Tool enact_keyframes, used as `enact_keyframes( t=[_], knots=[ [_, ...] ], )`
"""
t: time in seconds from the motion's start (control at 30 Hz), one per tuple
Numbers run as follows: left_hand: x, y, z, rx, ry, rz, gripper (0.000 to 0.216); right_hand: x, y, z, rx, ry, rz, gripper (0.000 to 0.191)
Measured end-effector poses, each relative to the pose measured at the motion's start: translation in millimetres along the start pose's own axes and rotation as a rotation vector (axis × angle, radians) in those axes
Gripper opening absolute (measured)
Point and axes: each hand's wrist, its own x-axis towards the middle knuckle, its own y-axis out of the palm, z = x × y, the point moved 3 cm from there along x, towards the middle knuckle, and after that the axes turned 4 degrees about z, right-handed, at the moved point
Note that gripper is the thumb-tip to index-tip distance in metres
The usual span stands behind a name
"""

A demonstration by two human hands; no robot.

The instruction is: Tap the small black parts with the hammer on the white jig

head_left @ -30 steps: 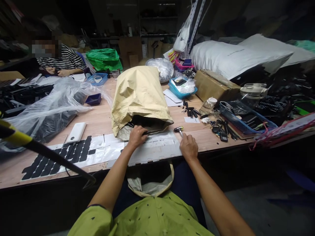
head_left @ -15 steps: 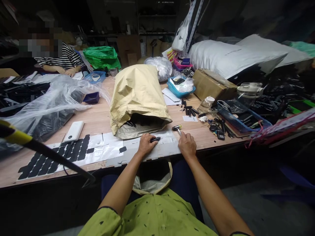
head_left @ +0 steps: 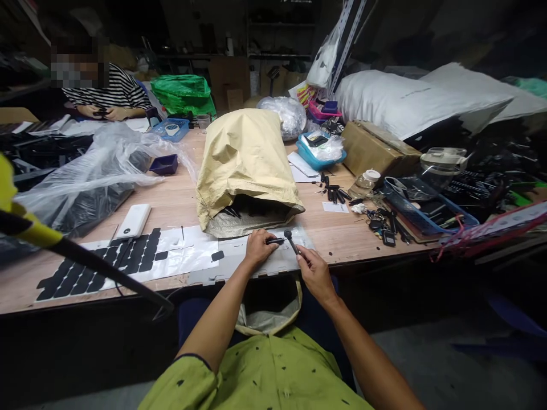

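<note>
Sm. blk piece (head_left: 276, 241): over grey-white board (head_left: 239, 265) at near table edge, just in front of sack mouth. L hand (head_left: 257, 247) grips one end, fingers closed on it. R hand (head_left: 315, 274) closed round handle of hammer (head_left: 292, 244); dark head near piece's free end, contact can't tell.

Containers, working out:
- Yellow sack (head_left: 241, 148): lies on table (head_left: 177, 191), mouth twd person, dark pcs just inside; deeper part too dark to read.
- 2nd bag (head_left: 273, 324): below table edge, in front of person, mouth open; contents can't tell.
- R side: loose blk pcs (head_left: 342, 195) on table, beside clear jar (head_left: 363, 185) w/ white lid, contents unclear. Teal basket (head_left: 314, 162) behind: clear plastic + blk item. Blue tray (head_left: 416, 216), further R: dark parts, clear plastic.
- L side: sm. navy tray (head_left: 166, 169), contents unreadable. Blue basket (head_left: 183, 130) behind it: round white item. Clear plastic bag (head_left: 115, 145), far L, w/ dark stuff.
</note>
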Motion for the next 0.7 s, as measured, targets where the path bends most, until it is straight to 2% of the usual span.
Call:
enact_keyframes(
  t=[0.1, 0.3, 0.43, 0.53, 0.63, 0.7],
  knots=[
    [0, 1, -1, 0.0, -0.005, 0.001, 0.019, -1, 4, 1, 0.056, 0.015, -0.011, 0.037],
    [0, 2, -2, 0.001, -0.022, -0.006, 0.019, 2, 11, -8, 0.143, 0.099, 0.054, 0.036],
    [1, 3, -1, 0.006, -0.015, 0.001, 0.018, 2, 12, 4, 0.128, 0.05, 0.035, 0.036],
    [1, 3, -1, 0.016, -0.007, 0.015, 0.015, 1, 19, 11, 0.127, 0.032, 0.075, 0.036],
    [1, 4, -1, 0.026, -0.005, 0.013, 0.012, 1, 24, 9, 0.112, 0.049, 0.113, 0.035],
    [0, 5, -2, 0.019, -0.004, 0.002, 0.014, 2, 18, 1, 0.068, 0.063, 0.091, 0.036]
  ],
)
